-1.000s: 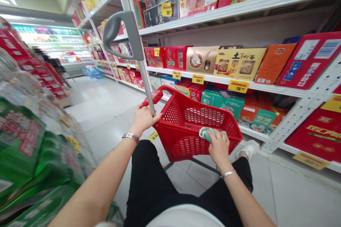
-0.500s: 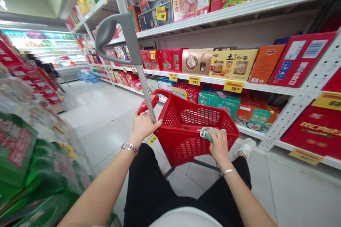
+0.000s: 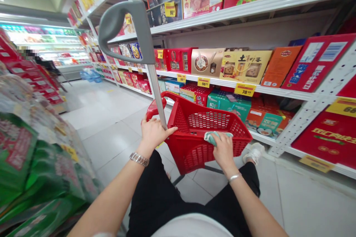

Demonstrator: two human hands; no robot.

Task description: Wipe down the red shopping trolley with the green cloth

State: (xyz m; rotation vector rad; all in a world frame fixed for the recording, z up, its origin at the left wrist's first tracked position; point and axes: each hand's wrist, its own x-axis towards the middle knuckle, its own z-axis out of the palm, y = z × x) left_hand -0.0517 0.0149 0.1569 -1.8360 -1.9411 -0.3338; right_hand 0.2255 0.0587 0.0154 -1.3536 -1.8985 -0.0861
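A red plastic shopping basket (image 3: 183,152) with perforated walls stands in front of me on a grey-legged frame, and its inside is visible. My left hand (image 3: 154,135) is closed at the basket's near left corner, by the red grip (image 3: 155,108) and the foot of the metal pole. Its thumb reaches along the rim. That pole rises to a grey loop handle (image 3: 146,33). Pressed on the near rim, right of its middle, is a green and white cloth (image 3: 213,138). My right hand (image 3: 224,152) is closed over this cloth, hiding part of it.
White shelves (image 3: 294,90) with boxed goods and yellow price tags stand behind the basket and to the right. At the left are green packages (image 3: 55,177) and stacked red boxes (image 3: 30,74). Tiled floor (image 3: 111,118) runs toward a lit refrigerated display (image 3: 44,44).
My right hand and the cloth have slid a little left along the near rim. My left hand stays at the corner, its thumb stretched further along the rim. The pole handle appears slightly higher.
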